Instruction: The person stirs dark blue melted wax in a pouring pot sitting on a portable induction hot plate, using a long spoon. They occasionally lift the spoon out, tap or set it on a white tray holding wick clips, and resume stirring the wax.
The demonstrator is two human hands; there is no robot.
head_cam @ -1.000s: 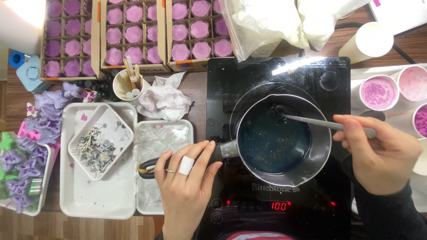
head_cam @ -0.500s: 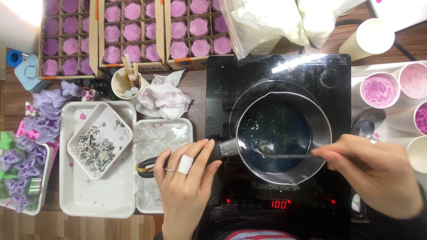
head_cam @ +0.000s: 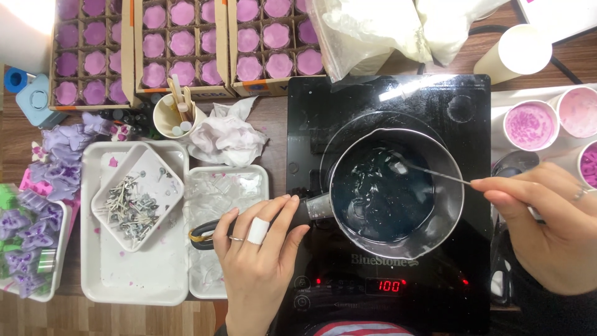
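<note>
A small metal pot (head_cam: 435, 155) with dark, clear liquid sits on a black induction hob (head_cam: 323, 112). My left hand (head_cam: 258, 261), with a white bandage on one finger, grips the pot's black handle (head_cam: 205, 233). My right hand (head_cam: 550, 227) pinches a thin metal stirrer (head_cam: 435, 173) whose tip dips into the liquid near the pot's upper middle.
White trays (head_cam: 134, 283) with metal wick tabs and clear moulds lie left of the hob. Cardboard boxes of purple flower candles (head_cam: 186, 43) line the back. Cups of pink wax (head_cam: 530, 124) stand at right. A crumpled tissue (head_cam: 227, 134), a cup of sticks (head_cam: 174, 115) and plastic bags (head_cam: 385, 31) are nearby.
My right hand has moved the stirrer around inside the pot, from the upper part down to the lower part and back up. My left hand has stayed on the handle.
</note>
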